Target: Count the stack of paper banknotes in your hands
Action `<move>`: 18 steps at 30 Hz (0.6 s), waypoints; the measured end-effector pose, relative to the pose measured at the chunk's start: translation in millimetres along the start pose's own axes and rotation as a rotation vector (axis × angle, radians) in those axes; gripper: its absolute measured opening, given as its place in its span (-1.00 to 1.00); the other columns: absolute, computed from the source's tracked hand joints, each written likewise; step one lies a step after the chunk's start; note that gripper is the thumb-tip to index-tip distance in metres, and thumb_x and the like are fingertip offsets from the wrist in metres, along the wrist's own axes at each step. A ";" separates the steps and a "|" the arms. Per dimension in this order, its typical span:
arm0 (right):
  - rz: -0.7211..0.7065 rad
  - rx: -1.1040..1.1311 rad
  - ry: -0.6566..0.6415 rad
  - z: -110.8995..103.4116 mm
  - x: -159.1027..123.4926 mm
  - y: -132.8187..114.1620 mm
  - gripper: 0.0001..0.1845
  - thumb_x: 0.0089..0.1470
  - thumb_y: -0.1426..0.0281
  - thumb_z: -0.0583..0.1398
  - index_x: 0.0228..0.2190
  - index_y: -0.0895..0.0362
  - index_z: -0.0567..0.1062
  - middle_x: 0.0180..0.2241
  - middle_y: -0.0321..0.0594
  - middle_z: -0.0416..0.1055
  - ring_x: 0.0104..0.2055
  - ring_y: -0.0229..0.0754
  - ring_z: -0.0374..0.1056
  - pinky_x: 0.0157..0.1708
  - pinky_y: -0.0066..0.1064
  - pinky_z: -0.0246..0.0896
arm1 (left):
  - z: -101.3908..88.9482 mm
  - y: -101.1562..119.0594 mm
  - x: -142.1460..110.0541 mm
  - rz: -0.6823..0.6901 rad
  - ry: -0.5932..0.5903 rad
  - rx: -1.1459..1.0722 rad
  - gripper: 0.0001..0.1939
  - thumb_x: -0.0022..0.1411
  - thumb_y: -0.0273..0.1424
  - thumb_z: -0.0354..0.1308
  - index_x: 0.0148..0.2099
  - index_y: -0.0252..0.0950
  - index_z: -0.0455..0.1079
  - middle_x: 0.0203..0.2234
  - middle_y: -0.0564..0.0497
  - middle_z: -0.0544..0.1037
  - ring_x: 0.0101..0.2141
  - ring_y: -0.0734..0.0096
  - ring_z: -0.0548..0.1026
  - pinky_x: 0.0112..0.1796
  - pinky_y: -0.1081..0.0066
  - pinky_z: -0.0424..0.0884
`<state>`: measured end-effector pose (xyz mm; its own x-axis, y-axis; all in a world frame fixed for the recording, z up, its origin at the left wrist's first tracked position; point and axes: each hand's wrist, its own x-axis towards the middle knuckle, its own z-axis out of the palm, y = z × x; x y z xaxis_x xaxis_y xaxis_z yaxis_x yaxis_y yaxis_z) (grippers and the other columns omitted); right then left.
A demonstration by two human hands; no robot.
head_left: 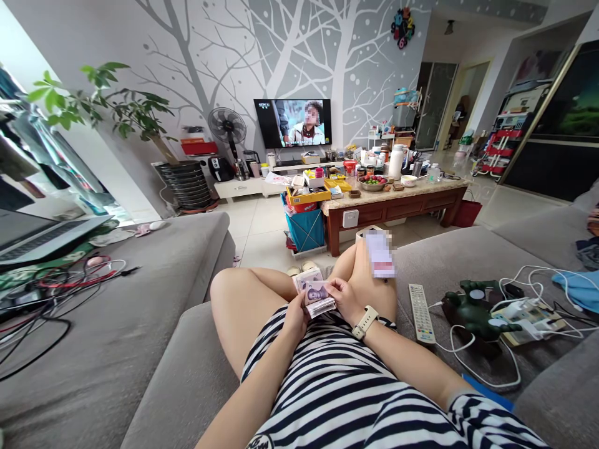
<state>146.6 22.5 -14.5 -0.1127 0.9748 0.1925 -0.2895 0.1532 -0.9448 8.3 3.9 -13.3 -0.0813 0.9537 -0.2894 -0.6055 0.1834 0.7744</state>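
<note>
A stack of banknotes (316, 293) sits in my lap, held between both hands. My left hand (296, 316) curls around the stack's lower left edge from beneath. My right hand (345, 300), with a pale watch (365, 322) on its wrist, pinches the notes at their right side with the thumb on top. I sit cross-legged on a grey sofa (154, 374) in a black and white striped garment. A blurred card-like item (380, 253) rests on my right knee.
A remote control (421, 313), a green figure toy (477, 308) and white cables (519, 305) lie on the sofa to my right. A laptop (42, 234) and tangled wires are at left. A cluttered coffee table (393, 202), fan (228, 128) and television (292, 123) stand ahead.
</note>
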 end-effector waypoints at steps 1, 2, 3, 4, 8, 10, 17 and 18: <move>0.005 0.008 -0.008 0.0 -0.2 -0.3 -0.63 -0.09 0.11 0.28 -0.55 0.11 0.32 -0.61 -0.39 0.19 -0.55 -0.30 0.06 -0.50 -0.42 0.01 | -0.4 -0.4 0.5 -0.001 0.002 0.007 -0.72 0.25 -0.39 0.06 -0.12 -0.47 0.49 -0.37 -0.20 0.64 -0.27 0.14 0.62 -0.22 0.25 0.55; 0.006 0.014 -0.014 -0.2 -0.2 -0.3 -0.63 -0.09 0.11 0.28 -0.55 0.12 0.32 -0.60 -0.39 0.19 -0.55 -0.30 0.06 -0.50 -0.42 0.01 | -1.0 -0.9 1.2 -0.001 0.000 0.014 -0.72 0.25 -0.39 0.07 -0.11 -0.47 0.49 -0.38 -0.20 0.64 -0.28 0.14 0.62 -0.23 0.25 0.55; 0.005 0.019 -0.019 -0.4 0.0 0.0 -0.63 -0.09 0.11 0.28 -0.55 0.12 0.32 -0.60 -0.39 0.19 -0.55 -0.31 0.06 -0.50 -0.42 0.02 | -1.6 -1.5 2.1 -0.002 -0.003 0.020 -0.71 0.25 -0.39 0.07 -0.11 -0.47 0.49 -0.39 -0.20 0.64 -0.28 0.14 0.62 -0.23 0.25 0.55; 0.004 0.022 -0.021 -0.6 0.2 0.6 -0.63 -0.09 0.11 0.28 -0.55 0.12 0.33 -0.60 -0.39 0.19 -0.55 -0.31 0.06 -0.49 -0.43 0.02 | -2.2 -2.1 3.1 -0.002 -0.007 0.023 -0.71 0.25 -0.39 0.06 -0.10 -0.47 0.49 -0.39 -0.19 0.64 -0.28 0.14 0.62 -0.24 0.25 0.55; 0.004 0.019 -0.022 -1.1 1.1 1.9 -0.64 -0.09 0.12 0.29 -0.53 0.14 0.36 -0.58 -0.37 0.22 -0.52 -0.30 0.09 -0.48 -0.43 0.02 | -4.3 -4.3 6.1 0.002 -0.015 0.022 -0.70 0.24 -0.41 0.05 -0.08 -0.47 0.48 -0.39 -0.18 0.64 -0.28 0.15 0.62 -0.23 0.25 0.55; 0.010 0.014 -0.023 -0.8 0.7 0.9 -0.64 -0.10 0.12 0.29 -0.52 0.14 0.37 -0.57 -0.36 0.24 -0.51 -0.29 0.10 -0.47 -0.43 0.03 | -5.0 -5.0 6.8 0.006 -0.015 0.025 -0.70 0.24 -0.41 0.05 -0.07 -0.46 0.48 -0.39 -0.17 0.64 -0.28 0.16 0.62 -0.23 0.26 0.54; 0.026 0.022 -0.016 1.2 -0.7 -2.9 -0.65 -0.12 0.12 0.29 -0.51 0.14 0.39 -0.57 -0.35 0.27 -0.50 -0.27 0.13 -0.45 -0.41 0.06 | -6.8 -5.7 8.0 0.005 -0.026 0.037 -0.68 0.24 -0.38 0.06 -0.05 -0.46 0.48 -0.39 -0.18 0.64 -0.29 0.15 0.62 -0.26 0.26 0.55; 0.029 0.025 -0.016 1.3 -0.7 -2.9 -0.65 -0.12 0.12 0.30 -0.51 0.14 0.40 -0.56 -0.34 0.27 -0.50 -0.27 0.14 -0.45 -0.41 0.06 | -7.2 -6.0 8.6 0.005 -0.027 0.037 -0.68 0.24 -0.38 0.07 -0.05 -0.47 0.48 -0.39 -0.19 0.64 -0.28 0.14 0.62 -0.26 0.25 0.55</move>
<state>146.3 21.2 -11.5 -0.1360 0.9760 0.1698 -0.3096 0.1209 -0.9431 5.5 9.3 -24.5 -0.0630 0.9607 -0.2705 -0.5757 0.1864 0.7961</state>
